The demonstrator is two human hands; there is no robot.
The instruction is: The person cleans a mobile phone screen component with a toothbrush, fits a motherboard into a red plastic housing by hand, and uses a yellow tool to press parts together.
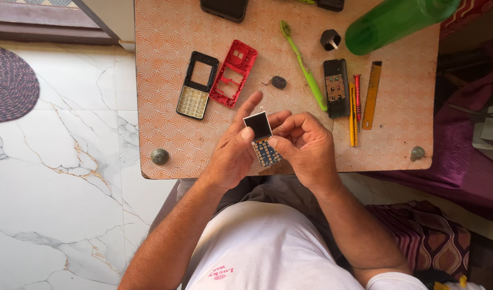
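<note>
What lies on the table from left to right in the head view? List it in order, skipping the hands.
Black front cover with keypad → red phone frame → small dark part → green toothbrush → black phone back → red screwdriver → yellow ruler.

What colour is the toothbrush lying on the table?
Bright green toothbrush, seen clearly in the head view.

The left hand [233, 147] and the right hand [305, 145] hold a small phone board [261, 137] between them. It has a dark screen on top and little buttons below. Just past the left hand lie a black phone frame [197, 85] and a red phone frame [233, 72]. Past the right hand lies a green toothbrush [305, 70].
</note>
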